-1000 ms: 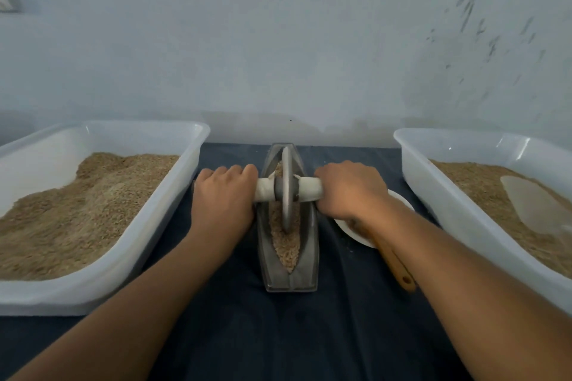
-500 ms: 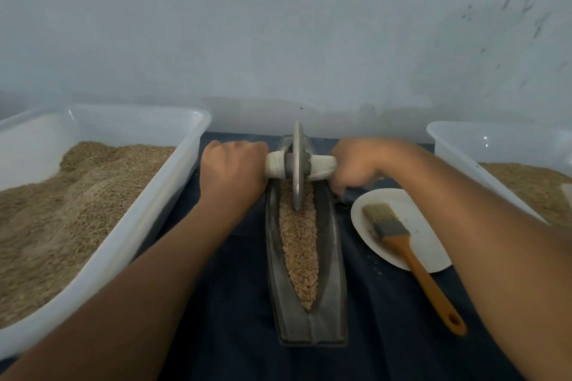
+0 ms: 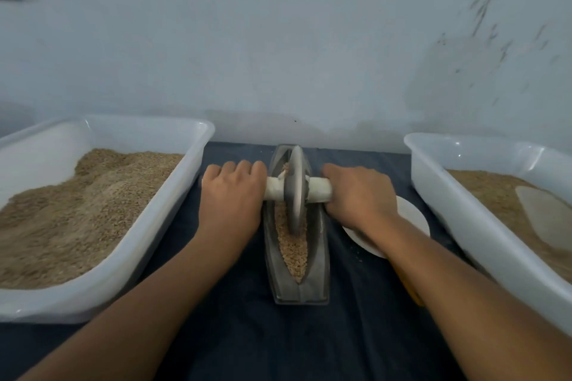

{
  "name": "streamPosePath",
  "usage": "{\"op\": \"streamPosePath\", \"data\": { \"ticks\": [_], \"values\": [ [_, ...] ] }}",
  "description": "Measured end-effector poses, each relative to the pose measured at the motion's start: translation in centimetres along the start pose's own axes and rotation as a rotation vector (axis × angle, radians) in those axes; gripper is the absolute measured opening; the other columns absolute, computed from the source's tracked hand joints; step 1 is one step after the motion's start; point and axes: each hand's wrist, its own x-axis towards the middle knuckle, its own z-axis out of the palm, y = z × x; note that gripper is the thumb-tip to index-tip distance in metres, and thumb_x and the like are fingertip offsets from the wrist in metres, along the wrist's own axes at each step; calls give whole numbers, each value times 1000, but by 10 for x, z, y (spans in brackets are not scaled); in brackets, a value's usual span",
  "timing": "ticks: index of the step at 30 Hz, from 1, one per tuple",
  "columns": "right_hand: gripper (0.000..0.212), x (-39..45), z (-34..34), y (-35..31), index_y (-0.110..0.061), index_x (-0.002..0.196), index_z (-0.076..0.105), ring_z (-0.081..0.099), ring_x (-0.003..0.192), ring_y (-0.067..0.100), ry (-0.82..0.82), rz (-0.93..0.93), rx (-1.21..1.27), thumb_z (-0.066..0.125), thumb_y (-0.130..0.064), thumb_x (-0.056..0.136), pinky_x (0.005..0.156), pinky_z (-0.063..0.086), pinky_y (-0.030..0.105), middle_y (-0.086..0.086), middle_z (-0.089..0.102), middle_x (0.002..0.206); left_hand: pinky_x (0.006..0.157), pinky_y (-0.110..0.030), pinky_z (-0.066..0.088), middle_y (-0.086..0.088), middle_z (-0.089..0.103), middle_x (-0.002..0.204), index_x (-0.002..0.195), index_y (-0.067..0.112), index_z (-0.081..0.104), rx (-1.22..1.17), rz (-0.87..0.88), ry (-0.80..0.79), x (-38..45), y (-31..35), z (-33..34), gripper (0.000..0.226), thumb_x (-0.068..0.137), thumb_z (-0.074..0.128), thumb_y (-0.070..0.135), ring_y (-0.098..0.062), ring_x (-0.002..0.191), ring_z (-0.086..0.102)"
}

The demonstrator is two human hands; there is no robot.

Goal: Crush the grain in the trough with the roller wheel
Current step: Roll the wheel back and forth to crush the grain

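A grey boat-shaped trough lies lengthwise on the dark cloth in the middle, with tan grain along its groove. A grey roller wheel stands upright in the groove, in the far half of the trough, its rim down in the grain. A pale axle handle runs through the wheel. My left hand grips the left end of that handle and my right hand grips the right end. Both fists sit just outside the trough's walls.
A white tub heaped with grain stands on the left. Another white tub on the right holds grain and a clear scoop. A white plate lies under my right forearm, with a brush's orange handle partly hidden.
The wheel has rolled back toward me from the trough's far tip to its far half. Both hands came with it. The view pulled back, and my right forearm covers the brush again.
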Motion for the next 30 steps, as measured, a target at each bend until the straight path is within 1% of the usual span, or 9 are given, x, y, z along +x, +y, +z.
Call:
{"op": "streamPosePath", "data": {
  "ticks": [3,6,8,11,16,19,23,26,30],
  "values": [
    [22,-21,-5,-3,-33,87,39,51,61,22,64,-11,42,59,-41,80,48,29,30,-11,46,66,73,-37,38,0,54,81,87,20,45,-27,16,15,-14,1,-9,22,80,65,16,-24,74,52],
    [24,-39,-13,-6,-32,94,42,59,73,24,75,-20,94,61,-40,81,56,47,37,-10,55,79,78,-38,39,-1,52,86,92,19,46,-49,46,26,-25,2,-19,24,78,65,16,-25,79,51],
    [25,-50,-17,-9,-31,99,45,58,78,24,73,-20,110,61,-38,81,62,52,42,-8,58,87,80,-38,37,-1,50,88,95,19,45,-30,66,20,-31,2,-24,26,77,63,16,-24,81,49],
    [26,-61,-21,-11,-29,103,46,56,80,23,81,-31,100,62,-38,83,64,50,42,-8,57,91,79,-38,37,-1,48,88,97,20,43,-5,96,11,-38,3,-31,26,77,60,18,-22,80,46],
    [27,-58,-24,-14,-28,99,47,57,73,23,99,-66,23,65,-37,81,59,43,35,-7,59,86,65,-33,29,7,49,76,85,27,35,-31,73,-71,-27,-5,-30,34,75,68,30,-16,66,38],
    [28,-41,-23,-15,-30,89,38,51,65,22,37,-39,-7,64,-35,80,56,45,35,-8,56,78,63,-32,30,10,45,72,82,29,36,-55,26,-135,-20,-9,-20,35,76,70,31,-14,64,41],
    [19,-9,-20,-11,-32,83,43,44,58,22,-99,38,-49,60,-32,76,57,45,35,-8,47,67,61,-30,33,10,45,67,79,29,39,-6,1,-169,-4,-9,-3,30,78,69,30,-13,59,45],
    [15,11,-17,-4,-35,88,55,52,63,17,-226,19,-24,61,-38,74,59,46,35,-9,55,72,59,-30,32,10,40,64,79,30,40,25,0,-180,12,-9,7,27,81,66,29,-15,57,43],
    [20,37,-18,2,-32,88,63,59,63,16,-392,1,20,62,-36,69,53,41,28,-7,62,73,60,-30,34,9,48,69,84,32,47,8,-22,-199,33,-11,19,17,86,63,32,-14,60,43]
  ]
}}
